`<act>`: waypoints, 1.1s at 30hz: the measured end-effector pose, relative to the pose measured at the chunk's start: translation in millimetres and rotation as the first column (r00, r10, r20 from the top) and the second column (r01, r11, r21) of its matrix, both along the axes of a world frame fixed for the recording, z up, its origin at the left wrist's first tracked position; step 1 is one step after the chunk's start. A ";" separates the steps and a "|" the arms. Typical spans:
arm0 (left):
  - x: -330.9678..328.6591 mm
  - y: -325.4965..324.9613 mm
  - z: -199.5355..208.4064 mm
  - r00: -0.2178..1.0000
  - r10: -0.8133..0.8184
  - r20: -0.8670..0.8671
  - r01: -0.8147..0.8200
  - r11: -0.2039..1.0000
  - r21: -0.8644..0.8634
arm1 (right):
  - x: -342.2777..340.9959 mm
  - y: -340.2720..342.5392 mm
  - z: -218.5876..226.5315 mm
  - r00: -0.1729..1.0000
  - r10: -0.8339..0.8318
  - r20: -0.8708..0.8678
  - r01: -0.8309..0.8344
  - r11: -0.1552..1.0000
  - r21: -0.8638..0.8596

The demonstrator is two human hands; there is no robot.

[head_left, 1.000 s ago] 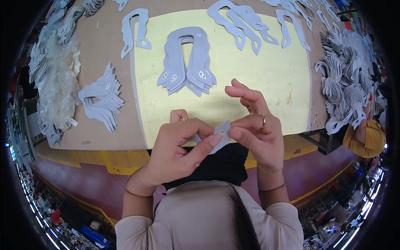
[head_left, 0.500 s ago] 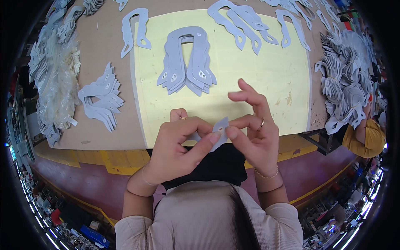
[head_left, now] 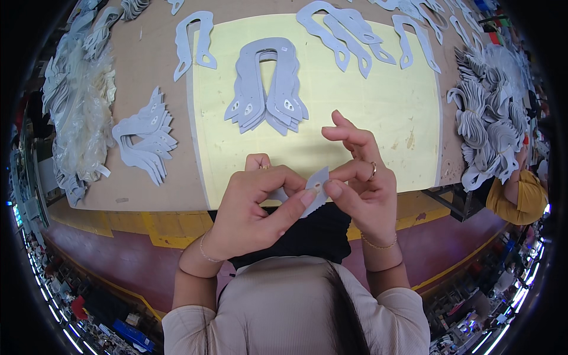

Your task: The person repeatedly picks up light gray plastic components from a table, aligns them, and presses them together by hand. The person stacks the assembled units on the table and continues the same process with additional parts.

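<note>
Near the front edge of the table I hold up a small-looking end of a grey cut piece [head_left: 320, 177], with a little hole in it and a jagged lower edge. My left hand [head_left: 251, 204] pinches it between thumb and forefinger; the rest of the piece is hidden behind those fingers. At its right edge, the thumb and forefinger of my right hand [head_left: 371, 188] are closed, while the other fingers are raised. Beyond my hands lies a neat stack of grey U-shaped pieces [head_left: 247, 68] with holes in their ends.
A yellow sheet [head_left: 367, 106] covers the middle of the brown table [head_left: 151, 53]. Fanned grey pieces [head_left: 148, 145] lie at left, beside plastic-wrapped bundles [head_left: 83, 112]. More bundles [head_left: 488, 112] are heaped at right, near a person's mustard sleeve [head_left: 523, 198]. Loose U-shaped pieces [head_left: 346, 32] lie at the back.
The held end of the grey piece has shifted slightly right and tilted a little. Both hands keep nearly the same place and pinch.
</note>
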State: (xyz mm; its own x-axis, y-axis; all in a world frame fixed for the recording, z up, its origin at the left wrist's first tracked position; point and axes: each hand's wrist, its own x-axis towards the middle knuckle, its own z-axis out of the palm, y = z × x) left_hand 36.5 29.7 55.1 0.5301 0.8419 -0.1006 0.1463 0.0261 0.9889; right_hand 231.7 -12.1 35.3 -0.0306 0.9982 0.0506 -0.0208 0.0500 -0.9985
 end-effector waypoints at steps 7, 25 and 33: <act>2.1 -1.5 -0.2 1.000 -0.001 -0.016 0.002 1.000 0.013 | -5.3 -4.8 -4.6 0.993 -0.084 0.088 0.078 0.995 0.068; -0.8 2.3 3.7 0.997 -0.061 -0.046 0.062 0.998 0.012 | 3.1 4.5 -1.5 0.999 0.017 -0.033 -0.016 1.000 0.024; -3.9 0.3 4.0 0.997 -0.050 -0.050 0.047 0.997 -0.069 | 0.3 5.2 -2.7 0.993 -0.006 -0.121 0.007 1.000 0.007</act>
